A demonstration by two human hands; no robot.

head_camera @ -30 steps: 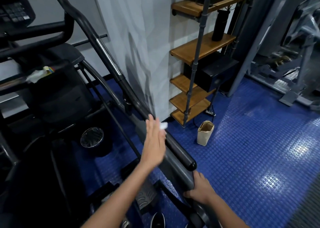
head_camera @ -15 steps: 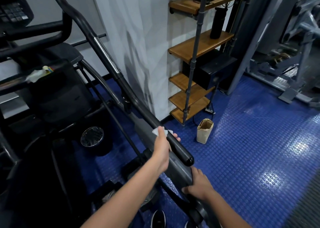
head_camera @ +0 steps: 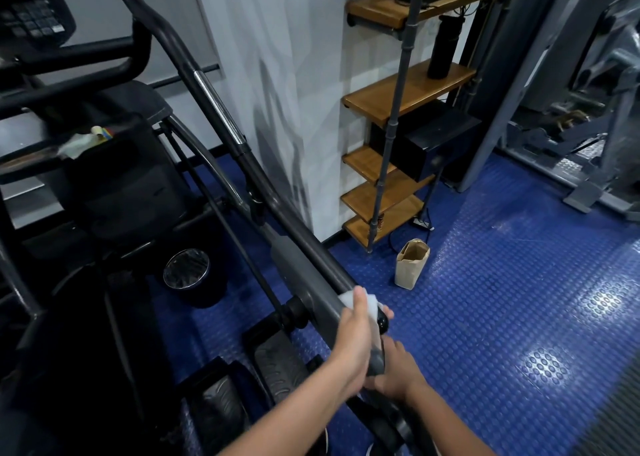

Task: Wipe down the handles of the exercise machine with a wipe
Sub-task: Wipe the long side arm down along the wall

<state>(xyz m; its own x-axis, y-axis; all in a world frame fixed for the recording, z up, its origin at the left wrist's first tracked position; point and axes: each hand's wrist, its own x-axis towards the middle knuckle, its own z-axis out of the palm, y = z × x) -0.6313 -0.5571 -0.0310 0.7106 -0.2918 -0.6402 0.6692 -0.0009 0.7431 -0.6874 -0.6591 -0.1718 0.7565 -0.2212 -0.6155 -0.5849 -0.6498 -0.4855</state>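
Held the wipe (head_camera: 349,298) wrapped over the near, lower end of the long dark handle (head_camera: 311,254) of the exercise machine (head_camera: 114,185), just above the rounded black end cap (head_camera: 382,320). Clamped it there with the left hand (head_camera: 356,334), fingers curled round the bar and shut on the white cloth, thumb laid on top. Braced the frame with the right hand (head_camera: 398,372), closed on the grey bar (head_camera: 301,272) just beneath the handle and partly hidden behind the left wrist; could not make out the fingertips on that side.

Judged the step in hand as a wiping stroke at the very bottom of this handle, with the rest of its length up toward the chrome section (head_camera: 218,105) lying bare. Reckoned the task only partly done, given the curved black handlebars (head_camera: 104,60) at the machine's far left side with no hand near them.

Called next, most likely, for a twist of the wipe round the end cap, then a shift to another handle. Would need a firm right-hand hold against any swing of the bar.
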